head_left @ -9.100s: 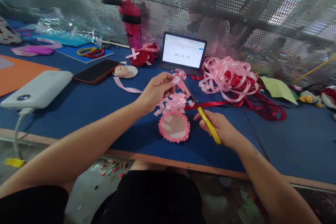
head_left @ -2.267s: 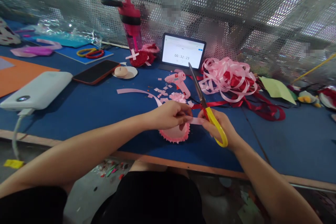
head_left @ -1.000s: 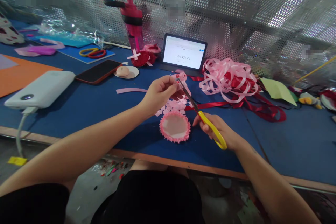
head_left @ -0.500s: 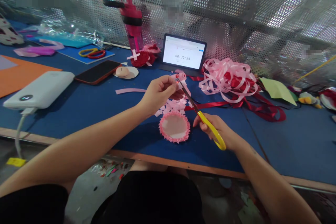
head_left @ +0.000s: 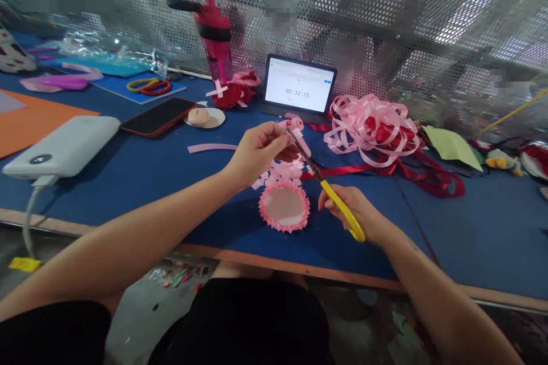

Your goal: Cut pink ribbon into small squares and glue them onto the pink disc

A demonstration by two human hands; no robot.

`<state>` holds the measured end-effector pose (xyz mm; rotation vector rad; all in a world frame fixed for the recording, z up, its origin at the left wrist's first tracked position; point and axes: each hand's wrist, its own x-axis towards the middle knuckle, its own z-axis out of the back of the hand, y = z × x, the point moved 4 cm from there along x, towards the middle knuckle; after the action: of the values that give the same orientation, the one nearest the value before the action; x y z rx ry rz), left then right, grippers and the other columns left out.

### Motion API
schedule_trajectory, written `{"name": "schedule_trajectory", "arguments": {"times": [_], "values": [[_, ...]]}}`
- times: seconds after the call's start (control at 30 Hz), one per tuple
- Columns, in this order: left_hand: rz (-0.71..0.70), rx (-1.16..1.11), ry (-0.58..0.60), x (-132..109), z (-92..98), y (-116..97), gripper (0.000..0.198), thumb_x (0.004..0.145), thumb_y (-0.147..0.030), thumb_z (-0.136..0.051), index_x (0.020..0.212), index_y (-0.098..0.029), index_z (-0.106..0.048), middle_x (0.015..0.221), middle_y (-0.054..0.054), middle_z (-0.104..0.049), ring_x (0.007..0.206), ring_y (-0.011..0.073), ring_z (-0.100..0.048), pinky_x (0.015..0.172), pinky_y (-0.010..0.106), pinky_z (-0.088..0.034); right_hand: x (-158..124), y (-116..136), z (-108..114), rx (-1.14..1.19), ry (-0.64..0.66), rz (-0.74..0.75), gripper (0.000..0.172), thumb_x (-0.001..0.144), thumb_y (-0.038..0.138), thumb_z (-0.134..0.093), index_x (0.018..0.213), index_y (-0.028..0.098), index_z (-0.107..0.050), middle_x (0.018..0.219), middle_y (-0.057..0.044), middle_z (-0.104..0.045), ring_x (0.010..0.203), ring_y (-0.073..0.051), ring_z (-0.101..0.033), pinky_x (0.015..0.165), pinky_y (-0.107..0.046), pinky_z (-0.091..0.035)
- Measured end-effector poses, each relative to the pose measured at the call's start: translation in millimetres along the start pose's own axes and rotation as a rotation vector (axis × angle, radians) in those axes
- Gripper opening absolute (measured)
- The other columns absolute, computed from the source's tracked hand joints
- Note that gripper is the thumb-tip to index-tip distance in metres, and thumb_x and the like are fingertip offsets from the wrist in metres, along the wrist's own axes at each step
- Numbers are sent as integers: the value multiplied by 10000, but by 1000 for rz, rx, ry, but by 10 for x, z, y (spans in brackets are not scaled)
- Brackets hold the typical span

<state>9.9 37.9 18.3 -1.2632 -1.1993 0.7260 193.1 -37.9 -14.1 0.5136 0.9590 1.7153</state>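
My left hand [head_left: 268,147] is closed, its fingertips pinching a pink ribbon [head_left: 213,147] whose loose tail runs out to the left over the table. In my right hand [head_left: 353,208] is a pair of yellow-handled scissors [head_left: 341,209], blades pointing up and left to the ribbon at my left fingertips. A small pink roll [head_left: 297,123] shows just beyond those fingertips. Below my left hand lies a heap of cut pink ribbon pieces [head_left: 286,171]. Nearer the table edge sits a round pale disc [head_left: 283,206] with a ruffled pink border.
A tangle of pink ribbon [head_left: 371,132] with red ribbon lies at the right. Behind stand a tablet [head_left: 298,83] showing a timer and a pink bottle [head_left: 215,40]. To the left are a phone [head_left: 159,117], a white power bank [head_left: 64,147] and red-and-yellow scissors [head_left: 149,86].
My right hand and the scissors have shifted very slightly up and left, and the fingers on the handles have moved a little. My left hand stays on the ribbon.
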Motion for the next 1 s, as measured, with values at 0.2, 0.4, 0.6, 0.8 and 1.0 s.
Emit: {"name": "schedule_trajectory", "arguments": {"times": [0.2,0.4,0.6,0.8,1.0], "values": [[5,42,-5,10,16,-9,114,830,-160,-518,717,-162,-509,640,16,-649,532,70,-609,510,178,-485,2,-10,3,29,-14,4,501,812,634,-464,837,149,-588,545,57,-365,402,-63,-359,378,-194,-316],[-93,96,-91,49,89,-8,141,868,-176,-480,728,-191,-474,443,-80,-359,383,37,-320,373,171,-246,-26,-55,46,82,-43,90,571,825,688,-385,964,162,-560,608,46,-397,441,-78,-415,412,-207,-345],[-46,39,-57,79,64,7,86,876,-131,-440,826,-169,-499,530,-64,-398,451,41,-349,423,166,-261,-35,-42,63,-30,-36,79,558,841,671,-370,1001,173,-563,654,21,-454,509,-96,-423,479,-221,-353],[-7,96,-28,40,47,-14,70,865,-142,-488,801,-158,-511,559,-32,-533,479,40,-445,460,157,-335,-38,64,68,-132,-20,71,533,836,661,-391,948,172,-571,647,7,-479,513,-105,-412,494,-226,-344],[0,74,-15,43,58,-4,123,864,-158,-501,742,-163,-512,552,-17,-582,452,35,-450,443,157,-337,-36,90,79,-209,-12,74,526,825,661,-404,931,170,-560,651,4,-479,508,-104,-412,483,-220,-334]]}}
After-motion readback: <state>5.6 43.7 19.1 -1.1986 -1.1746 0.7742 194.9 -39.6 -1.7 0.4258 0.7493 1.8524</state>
